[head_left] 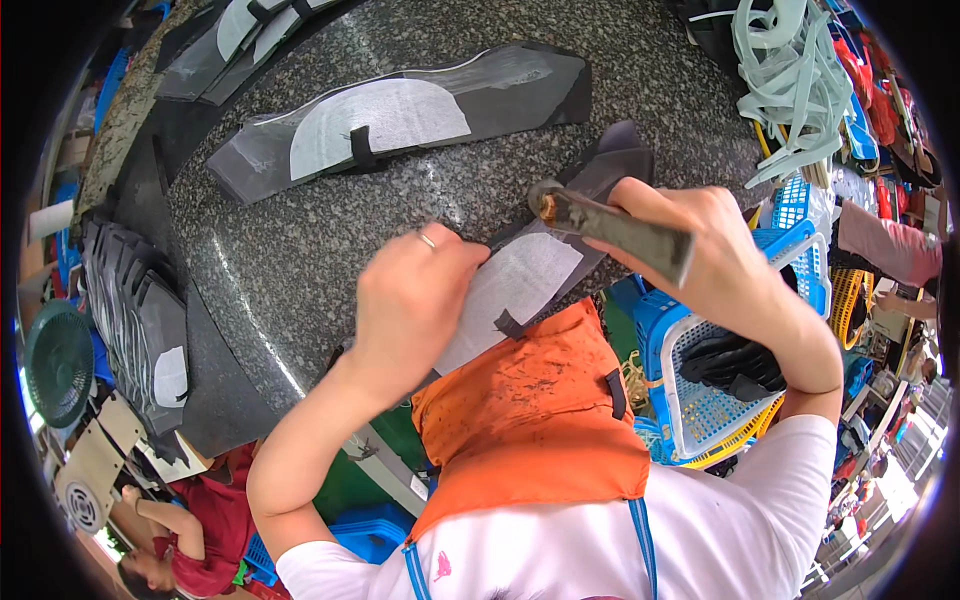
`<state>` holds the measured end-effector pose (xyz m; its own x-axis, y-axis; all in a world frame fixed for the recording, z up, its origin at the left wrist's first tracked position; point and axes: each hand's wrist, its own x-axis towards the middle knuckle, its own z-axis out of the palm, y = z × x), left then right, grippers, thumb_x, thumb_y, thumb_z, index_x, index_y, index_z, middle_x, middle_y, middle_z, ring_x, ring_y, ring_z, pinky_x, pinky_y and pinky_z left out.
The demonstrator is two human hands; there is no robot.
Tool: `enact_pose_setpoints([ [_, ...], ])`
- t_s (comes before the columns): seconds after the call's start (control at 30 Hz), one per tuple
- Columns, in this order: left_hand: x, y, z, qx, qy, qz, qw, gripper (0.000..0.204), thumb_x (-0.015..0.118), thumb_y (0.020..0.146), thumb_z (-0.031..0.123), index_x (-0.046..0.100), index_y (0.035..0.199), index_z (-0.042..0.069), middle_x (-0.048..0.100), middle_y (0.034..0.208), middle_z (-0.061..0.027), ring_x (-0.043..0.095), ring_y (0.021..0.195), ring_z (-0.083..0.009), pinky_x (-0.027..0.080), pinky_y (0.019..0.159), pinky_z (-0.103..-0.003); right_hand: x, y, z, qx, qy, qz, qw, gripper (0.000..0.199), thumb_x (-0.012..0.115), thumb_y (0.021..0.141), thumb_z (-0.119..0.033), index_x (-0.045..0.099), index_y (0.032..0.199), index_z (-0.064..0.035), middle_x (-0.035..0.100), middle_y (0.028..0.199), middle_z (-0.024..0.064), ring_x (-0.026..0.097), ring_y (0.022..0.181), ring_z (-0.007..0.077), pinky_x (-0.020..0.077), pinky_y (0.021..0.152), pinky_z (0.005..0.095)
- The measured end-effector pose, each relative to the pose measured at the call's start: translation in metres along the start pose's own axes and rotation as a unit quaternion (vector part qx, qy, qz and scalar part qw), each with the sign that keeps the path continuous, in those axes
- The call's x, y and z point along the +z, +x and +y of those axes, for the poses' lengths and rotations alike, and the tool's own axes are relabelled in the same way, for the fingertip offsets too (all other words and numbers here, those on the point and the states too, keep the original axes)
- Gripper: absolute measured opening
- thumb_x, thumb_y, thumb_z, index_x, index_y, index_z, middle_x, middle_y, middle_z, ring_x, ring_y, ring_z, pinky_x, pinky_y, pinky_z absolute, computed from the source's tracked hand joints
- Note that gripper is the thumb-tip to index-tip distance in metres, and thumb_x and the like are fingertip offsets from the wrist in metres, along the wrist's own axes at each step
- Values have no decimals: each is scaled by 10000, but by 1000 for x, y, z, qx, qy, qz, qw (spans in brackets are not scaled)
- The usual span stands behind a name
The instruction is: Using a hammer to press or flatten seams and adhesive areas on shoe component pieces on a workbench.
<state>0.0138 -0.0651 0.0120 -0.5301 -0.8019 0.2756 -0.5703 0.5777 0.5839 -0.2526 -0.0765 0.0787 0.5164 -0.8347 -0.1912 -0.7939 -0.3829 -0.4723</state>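
A long dark grey piece of sheet material (615,165) with a pale grey patch and a small black tab lies slantwise at the near edge of the stone worktop. My left hand (410,295), a ring on one finger, is closed with its fingertips pinching the piece's far edge. In my right hand (700,235) is a worn metal hammer (620,230), its head above the piece's right part. My right fingers wrap round the hammer and hide its handle. Farther off lies a similar piece (390,120), flat, untouched by either hand.
More such pieces (215,55) lie at the far left, and a stack of them (140,310) stands left of the speckled worktop (270,240). Pale strips (795,90) hang at the far right. Blue baskets (670,340) with black pieces stand right. Another person (215,520) sits at the lower left.
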Motion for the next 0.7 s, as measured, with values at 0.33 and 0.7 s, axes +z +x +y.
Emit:
enact_pose_setpoints([
  [0.33,2,22,-3,113,71,-9,991,157,652,700,51,638,852,11,544,809,-73,563,722,-203,467,622,-328,-4,1,-3,1,-32,-21,999,205,669,822,-184,533,926,-72,574,603,136,610,609,376,465,534,485],
  [0.7,-3,-7,-6,91,110,14,990,180,685,730,74,631,898,39,556,853,-59,565,713,-205,463,605,-329,16,8,-31,-90,-36,42,994,242,678,869,-275,533,823,-86,574,598,49,613,526,232,446,441,376],
])
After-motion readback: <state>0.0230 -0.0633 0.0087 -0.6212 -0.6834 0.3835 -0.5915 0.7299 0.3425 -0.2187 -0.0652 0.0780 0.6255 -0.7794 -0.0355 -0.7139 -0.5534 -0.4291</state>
